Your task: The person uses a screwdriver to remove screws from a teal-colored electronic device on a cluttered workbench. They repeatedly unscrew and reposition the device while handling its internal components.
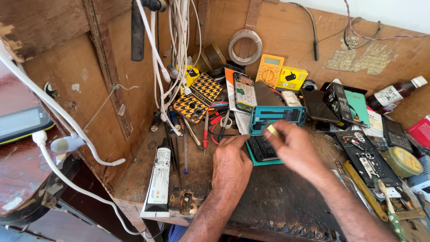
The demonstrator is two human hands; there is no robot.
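My left hand (231,162) rests flat on the wooden bench, its fingertips pressing the left edge of a dark opened phone (263,148) that lies on a teal mat (255,161). Over the phone's top, my right hand (293,148) pinches a small pale yellowish piece (272,130) between thumb and fingers. Just behind it lies a teal phone frame (277,117) with its inner side up.
A white glue tube (157,179) lies at the bench's front left. Screwdrivers and probes (205,132), a patterned phone case (198,96), a yellow multimeter (269,69), tape rolls, phone parts (367,157) and a brown bottle (394,94) crowd the bench. White cables (67,130) hang at left.
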